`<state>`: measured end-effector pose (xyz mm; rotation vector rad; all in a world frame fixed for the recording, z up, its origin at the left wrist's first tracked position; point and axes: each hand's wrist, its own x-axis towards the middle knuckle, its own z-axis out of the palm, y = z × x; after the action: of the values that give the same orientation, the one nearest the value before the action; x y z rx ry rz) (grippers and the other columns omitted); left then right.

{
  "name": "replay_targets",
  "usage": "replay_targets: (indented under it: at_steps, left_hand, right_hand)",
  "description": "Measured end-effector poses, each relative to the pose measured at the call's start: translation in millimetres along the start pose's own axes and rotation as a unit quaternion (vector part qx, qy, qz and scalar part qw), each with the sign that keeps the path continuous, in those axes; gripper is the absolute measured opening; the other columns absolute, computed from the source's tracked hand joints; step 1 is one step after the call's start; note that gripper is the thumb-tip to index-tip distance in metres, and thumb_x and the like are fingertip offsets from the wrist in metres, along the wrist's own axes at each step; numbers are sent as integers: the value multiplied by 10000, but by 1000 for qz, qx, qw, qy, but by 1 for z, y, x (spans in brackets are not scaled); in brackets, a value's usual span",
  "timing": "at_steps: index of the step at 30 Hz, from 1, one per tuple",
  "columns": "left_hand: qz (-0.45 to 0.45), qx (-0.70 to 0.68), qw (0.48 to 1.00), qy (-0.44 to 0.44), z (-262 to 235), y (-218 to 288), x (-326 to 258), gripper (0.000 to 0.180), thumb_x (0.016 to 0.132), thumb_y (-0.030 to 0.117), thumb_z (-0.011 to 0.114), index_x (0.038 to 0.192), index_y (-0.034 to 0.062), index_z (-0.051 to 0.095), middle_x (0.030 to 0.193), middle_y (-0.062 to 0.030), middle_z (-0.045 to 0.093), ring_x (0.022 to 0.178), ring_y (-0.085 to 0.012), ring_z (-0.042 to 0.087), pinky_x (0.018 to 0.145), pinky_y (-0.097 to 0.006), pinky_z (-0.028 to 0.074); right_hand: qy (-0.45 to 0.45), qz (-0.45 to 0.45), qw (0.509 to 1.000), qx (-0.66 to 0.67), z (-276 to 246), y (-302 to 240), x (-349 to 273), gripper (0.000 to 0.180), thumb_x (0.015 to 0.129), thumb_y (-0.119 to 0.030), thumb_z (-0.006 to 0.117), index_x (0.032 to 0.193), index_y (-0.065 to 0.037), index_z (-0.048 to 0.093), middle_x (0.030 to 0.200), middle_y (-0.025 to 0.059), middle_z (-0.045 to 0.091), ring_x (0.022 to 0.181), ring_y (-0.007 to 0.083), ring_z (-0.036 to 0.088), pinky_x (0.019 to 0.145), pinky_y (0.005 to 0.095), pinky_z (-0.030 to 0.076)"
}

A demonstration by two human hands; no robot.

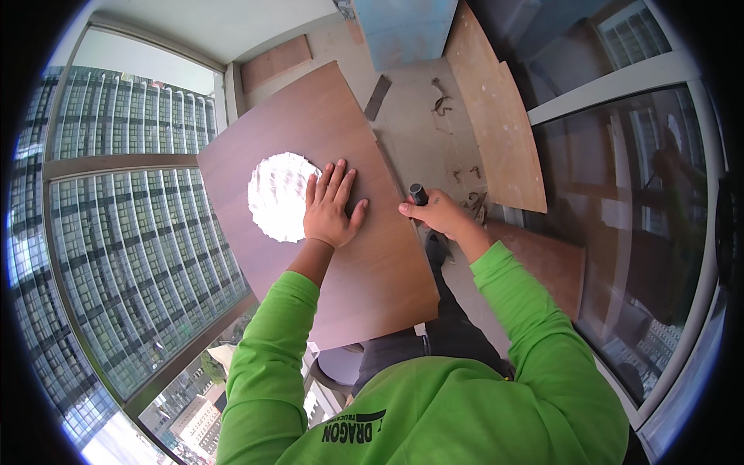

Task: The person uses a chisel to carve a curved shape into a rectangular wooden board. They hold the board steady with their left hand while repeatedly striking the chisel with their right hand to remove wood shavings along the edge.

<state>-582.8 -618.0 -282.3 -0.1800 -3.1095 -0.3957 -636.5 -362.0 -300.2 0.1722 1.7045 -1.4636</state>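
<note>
A large brown wooden board [372, 263] lies tilted in front of me, above my legs. On it is a bright, silvery-white round patch [277, 198] with a ragged edge; whether it is a sheet or an opening I cannot tell. My left hand [332, 205] rests flat on the board, fingers spread, its fingertips beside the patch's right edge. At the board's right edge, my right hand [440, 212] is closed around a short black cylinder [418, 194], like a tool handle, with its round end up. The cylinder's lower part is hidden in my fist.
Tall windows [139, 225] stand close on the left. Wooden panels [496, 124] lean along the right, near dark glass [620, 201]. A pale blue panel [403, 35] stands at the far end. Scraps [442, 101] and a dark strip [377, 98] lie on the floor.
</note>
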Motion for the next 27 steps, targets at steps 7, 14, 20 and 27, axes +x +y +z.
replay_targets:
  at_steps: [7, 14, 20, 27]
  left_hand:
    - [0, 17, 1000, 2, 3, -2, -3, 643, 967, 423, 597, 1530, 134, 485, 1661, -65, 385, 1552, -286, 305, 1279, -497, 159]
    - [18, 17, 1000, -7, 0, -2, -7, 645, 970, 419, 595, 1536, 131, 479, 1667, -67, 373, 1555, -288, 297, 1278, -504, 154]
    - [13, 15, 1000, -16, -7, 4, -4, 625, 953, 410, 625, 1505, 140, 510, 1635, -60, 423, 1535, -279, 333, 1269, -518, 139]
    - [-21, -1, 1000, 6, -21, -29, 61, 601, 968, 431, 629, 1491, 159, 515, 1613, -54, 442, 1517, -270, 354, 1267, -542, 130]
  right_hand:
    - [20, -22, 999, 21, 20, 27, -1, 215, 886, -216, 811, 923, -40, 693, 852, 7, 643, 802, 130, 572, 757, 311, 482]
    - [74, -61, 995, -30, 30, 36, -11, 244, 890, -221, 791, 914, -4, 683, 803, 41, 633, 768, 165, 580, 726, 348, 491]
    - [93, -77, 992, -34, 28, 40, -30, 321, 897, -288, 790, 1014, 2, 716, 865, 99, 695, 809, 209, 645, 816, 360, 525]
    - [116, -47, 982, -143, -39, 14, -57, 511, 891, -409, 822, 1196, -23, 683, 974, 96, 681, 988, 229, 670, 885, 376, 535]
